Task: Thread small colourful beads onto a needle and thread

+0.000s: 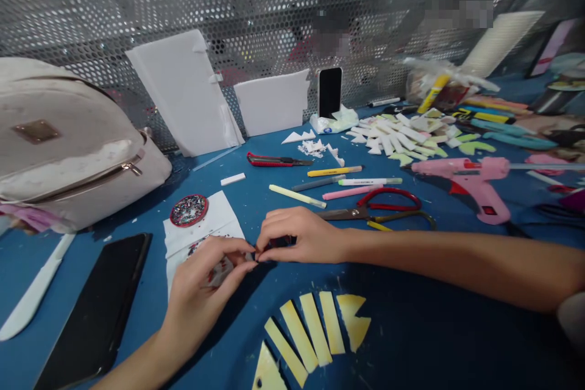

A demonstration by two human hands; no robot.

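My left hand (201,289) and my right hand (304,234) meet fingertip to fingertip over the blue table. Thumb and fingers of each are pinched together. What lies between them is too small and covered to make out; something see-through with reddish specks shows behind my left fingers. Beneath and behind my left hand is a white paper sheet (226,210) with dark and red specks. On the sheet sits a round red-rimmed lid (189,211) full of multicoloured bits. Nearer to me lie yellow foam strips (299,332), a notched tail-shaped piece (354,320) and a pointed piece with a hole (269,368), in a fish-like row.
Scissors (351,213), markers (336,171), a red cutter knife (278,160) and a pink glue gun (466,173) lie beyond my hands. Foam scraps (402,137) pile up behind. Left are a black phone (98,311), a white knife (39,289) and a backpack (77,152).
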